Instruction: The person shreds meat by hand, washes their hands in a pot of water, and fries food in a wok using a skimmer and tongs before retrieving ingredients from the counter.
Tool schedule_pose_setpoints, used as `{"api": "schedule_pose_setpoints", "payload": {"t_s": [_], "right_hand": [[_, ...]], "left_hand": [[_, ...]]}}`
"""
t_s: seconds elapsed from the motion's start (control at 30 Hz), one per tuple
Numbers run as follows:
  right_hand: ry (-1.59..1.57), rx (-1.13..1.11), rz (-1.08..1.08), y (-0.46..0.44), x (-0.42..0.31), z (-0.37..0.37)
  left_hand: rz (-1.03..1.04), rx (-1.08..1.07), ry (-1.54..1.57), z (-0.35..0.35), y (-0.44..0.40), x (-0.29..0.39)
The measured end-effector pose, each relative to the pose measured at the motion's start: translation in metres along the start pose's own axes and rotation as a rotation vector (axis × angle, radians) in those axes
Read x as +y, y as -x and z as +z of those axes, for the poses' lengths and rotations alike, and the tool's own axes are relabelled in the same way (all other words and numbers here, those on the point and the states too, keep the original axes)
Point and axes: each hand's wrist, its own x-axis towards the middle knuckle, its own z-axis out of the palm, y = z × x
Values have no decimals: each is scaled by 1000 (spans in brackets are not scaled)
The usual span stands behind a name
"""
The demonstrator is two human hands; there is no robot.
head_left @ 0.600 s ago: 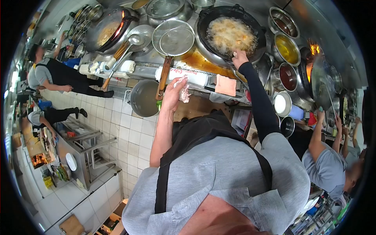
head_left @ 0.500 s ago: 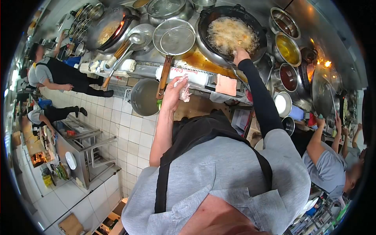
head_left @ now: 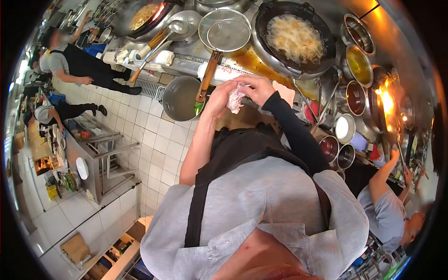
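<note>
A clump of pale pink, floury-looking pieces (head_left: pixel 235 99) is held between both hands in front of the apron. My left hand (head_left: pixel 221 99) is wrapped round its left side. My right hand (head_left: pixel 256 88) has its fingers on the clump's upper right side. Beyond them a black wok (head_left: pixel 264 28) holds bubbling, foamy oil with pale pieces (head_left: pixel 296 39) in it. A wire strainer (head_left: pixel 225 31) with a wooden handle lies left of the wok, its handle reaching down beside my left hand.
A pot of cloudy liquid (head_left: pixel 181 99) is below the counter edge. Metal bowls, one with yellow oil (head_left: pixel 359 66), line the right. Flames (head_left: pixel 386 98) rise near a co-worker (head_left: pixel 387 200) at right. Another wok (head_left: pixel 144 17) stands upper left; two people are at left.
My right hand has come back from over the wok to the clump in my left hand. The view has shifted, and the flames at the right are larger.
</note>
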Motion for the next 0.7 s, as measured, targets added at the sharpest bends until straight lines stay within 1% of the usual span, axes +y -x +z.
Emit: {"api": "schedule_pose_setpoints", "payload": {"t_s": [0.07, 0.13, 0.17, 0.23, 0.27, 0.33, 0.37, 0.4, 0.43, 0.47, 0.5, 0.57, 0.6, 0.7], "right_hand": [[65, 103, 133, 5, 2, 10], [32, 207, 267, 10, -2, 15], [16, 256, 333, 14, -5, 18], [-317, 228, 564, 26, 2, 35], [-507, 218, 660, 33, 12, 48], [-871, 216, 835, 31, -2, 63], [-767, 224, 749, 27, -8, 73], [-664, 230, 664, 24, -15, 82], [-558, 238, 581, 21, -21, 88], [-457, 267, 658, 18, -27, 89], [-298, 292, 584, 14, -33, 90], [22, 330, 438, 7, -44, 91], [79, 307, 404, 3, -51, 89], [214, 247, 292, -6, -63, 85]], "left_hand": [[25, 5, 1, -6, -3, -4], [68, 23, 1, -12, -3, -4], [90, 52, 70, -15, -4, -5], [129, 110, 209, -21, -4, -4], [186, 108, 298, -26, -6, -6], [274, 127, 391, -19, -5, -4], [315, 136, 437, -18, -2, -2], [295, 32, 412, -21, 4, -1], [321, 33, 372, -23, 6, -1], [346, 32, 332, -25, 6, -1], [372, 29, 291, -25, 7, 2], [269, -40, 199, -38, 16, 11], [217, -74, 155, -43, 21, 17], [170, -91, -99, -44, 39, 35]]}}
